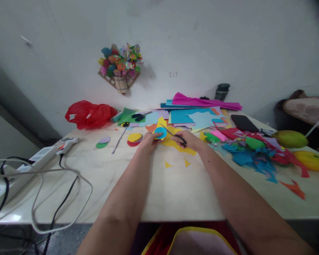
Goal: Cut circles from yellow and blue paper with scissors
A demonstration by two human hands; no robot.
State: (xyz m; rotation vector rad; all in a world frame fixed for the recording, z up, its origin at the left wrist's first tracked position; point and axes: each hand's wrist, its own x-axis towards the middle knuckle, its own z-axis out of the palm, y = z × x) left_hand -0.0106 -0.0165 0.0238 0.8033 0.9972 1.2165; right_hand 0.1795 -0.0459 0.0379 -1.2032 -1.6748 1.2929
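Note:
Between the fingers of my left hand (149, 141) is a blue paper circle (160, 133), pinched flat against a piece of yellow paper (162, 122). My right hand (189, 139) grips a pair of scissors (181, 140) by the dark handles, and the blades point left at the yellow paper beside the circle. More yellow paper (187, 148) lies under the scissors. Two small yellow scraps (168, 164) rest on the table nearer to me. Left of my left hand sits a stack of yellow circles (135, 137) over red ones (133, 143).
Coloured paper sheets (180, 118) and a second pair of scissors (140, 116) lie at the back. Paper scraps (244, 156) heap up on the right by two yellow-green fruits (290, 139) and a black phone-like object (244, 123). Cables and a power strip (39, 158) occupy the left.

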